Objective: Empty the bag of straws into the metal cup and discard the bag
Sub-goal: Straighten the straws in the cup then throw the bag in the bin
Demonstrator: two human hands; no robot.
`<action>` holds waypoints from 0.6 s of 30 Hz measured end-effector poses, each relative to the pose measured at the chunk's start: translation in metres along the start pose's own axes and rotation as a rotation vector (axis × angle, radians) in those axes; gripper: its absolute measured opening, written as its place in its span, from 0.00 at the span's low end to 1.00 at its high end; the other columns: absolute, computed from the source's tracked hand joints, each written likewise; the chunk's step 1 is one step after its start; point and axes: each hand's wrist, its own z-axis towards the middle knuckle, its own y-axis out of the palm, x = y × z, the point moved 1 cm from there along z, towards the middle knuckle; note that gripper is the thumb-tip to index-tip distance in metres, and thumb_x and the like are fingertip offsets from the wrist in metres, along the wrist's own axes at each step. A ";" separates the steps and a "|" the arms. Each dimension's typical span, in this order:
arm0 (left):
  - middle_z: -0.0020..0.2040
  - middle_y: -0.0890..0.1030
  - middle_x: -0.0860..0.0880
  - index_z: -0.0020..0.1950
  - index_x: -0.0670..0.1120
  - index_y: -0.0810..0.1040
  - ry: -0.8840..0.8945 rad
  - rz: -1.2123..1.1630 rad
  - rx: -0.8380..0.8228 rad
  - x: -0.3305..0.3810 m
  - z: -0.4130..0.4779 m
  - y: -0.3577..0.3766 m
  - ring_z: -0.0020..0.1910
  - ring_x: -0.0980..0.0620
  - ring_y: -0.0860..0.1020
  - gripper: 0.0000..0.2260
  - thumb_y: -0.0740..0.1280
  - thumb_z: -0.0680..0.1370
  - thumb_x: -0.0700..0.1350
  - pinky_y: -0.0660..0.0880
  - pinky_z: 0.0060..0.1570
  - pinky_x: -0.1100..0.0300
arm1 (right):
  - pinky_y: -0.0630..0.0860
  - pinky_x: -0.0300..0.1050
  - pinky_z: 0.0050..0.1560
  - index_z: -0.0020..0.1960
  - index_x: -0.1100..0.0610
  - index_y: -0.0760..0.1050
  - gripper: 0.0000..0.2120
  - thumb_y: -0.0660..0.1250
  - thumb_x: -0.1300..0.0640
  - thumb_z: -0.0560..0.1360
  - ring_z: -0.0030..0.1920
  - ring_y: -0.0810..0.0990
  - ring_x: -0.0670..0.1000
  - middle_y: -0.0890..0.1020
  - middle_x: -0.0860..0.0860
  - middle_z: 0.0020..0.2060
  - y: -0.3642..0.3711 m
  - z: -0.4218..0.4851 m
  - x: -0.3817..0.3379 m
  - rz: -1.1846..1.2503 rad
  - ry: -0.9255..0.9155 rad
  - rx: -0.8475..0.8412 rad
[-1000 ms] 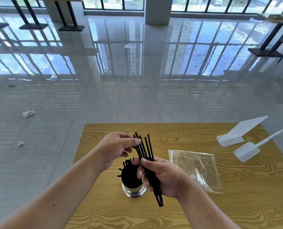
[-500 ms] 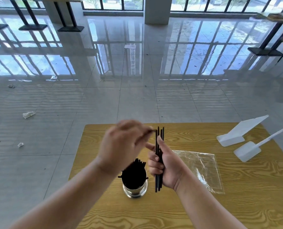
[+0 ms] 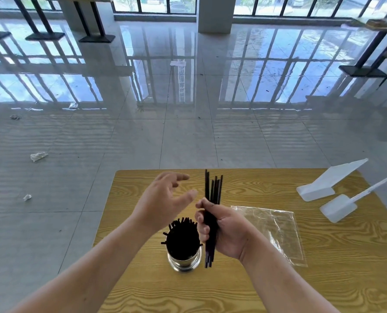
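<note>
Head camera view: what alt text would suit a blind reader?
The right hand grips a bundle of black straws upright beside a metal cup full of straws, on a wooden table. The left hand hovers open beside the bundle. A flat clear bag lies to the right.

Wooden table [image 3: 323, 267], two white plastic scoops [image 3: 330, 180] [image 3: 339, 207], litter [image 3: 38, 156] on tiled floor [image 3: 143, 132]

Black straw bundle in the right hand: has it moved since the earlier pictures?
Yes. The black straw bundle that the right hand grips has swung from slanted to nearly upright: tips rightward, lower ends leftward, close beside the shiny metal cup.
</note>
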 end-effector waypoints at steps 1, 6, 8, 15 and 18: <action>0.60 0.83 0.58 0.68 0.56 0.79 -0.133 -0.162 -0.074 0.002 0.003 0.001 0.58 0.61 0.81 0.24 0.75 0.75 0.64 0.78 0.58 0.61 | 0.75 0.44 0.34 0.55 0.58 0.78 0.09 0.69 0.52 0.82 0.31 0.75 0.50 0.77 0.53 0.39 0.001 0.000 0.003 -0.024 0.012 -0.062; 0.46 0.87 0.43 0.54 0.43 0.87 -0.399 -0.648 -0.338 0.008 0.007 0.005 0.33 0.53 0.78 0.12 0.79 0.76 0.49 0.76 0.34 0.63 | 0.80 0.49 0.47 0.59 0.59 0.83 0.09 0.69 0.55 0.84 0.42 0.84 0.54 0.84 0.55 0.44 0.011 0.001 0.009 -0.114 0.065 -0.244; 0.44 0.85 0.41 0.51 0.43 0.88 -0.404 -0.623 -0.331 0.007 0.007 0.006 0.30 0.52 0.73 0.08 0.78 0.78 0.47 0.74 0.32 0.64 | 0.82 0.50 0.49 0.61 0.60 0.82 0.10 0.67 0.56 0.85 0.44 0.86 0.54 0.85 0.56 0.45 0.012 0.001 0.009 -0.135 0.067 -0.271; 0.45 0.87 0.40 0.45 0.45 0.87 -0.385 -0.605 -0.357 0.012 0.008 0.003 0.27 0.54 0.75 0.05 0.74 0.79 0.45 0.73 0.29 0.65 | 0.83 0.51 0.50 0.64 0.62 0.81 0.13 0.69 0.55 0.84 0.45 0.87 0.55 0.86 0.57 0.47 0.014 0.000 0.007 -0.169 0.075 -0.310; 0.44 0.86 0.38 0.43 0.44 0.83 -0.375 -0.560 -0.351 0.015 0.010 0.003 0.24 0.52 0.72 0.06 0.72 0.78 0.44 0.72 0.28 0.63 | 0.83 0.50 0.50 0.62 0.61 0.82 0.12 0.70 0.55 0.83 0.45 0.87 0.55 0.86 0.57 0.46 0.015 0.000 0.007 -0.174 0.087 -0.317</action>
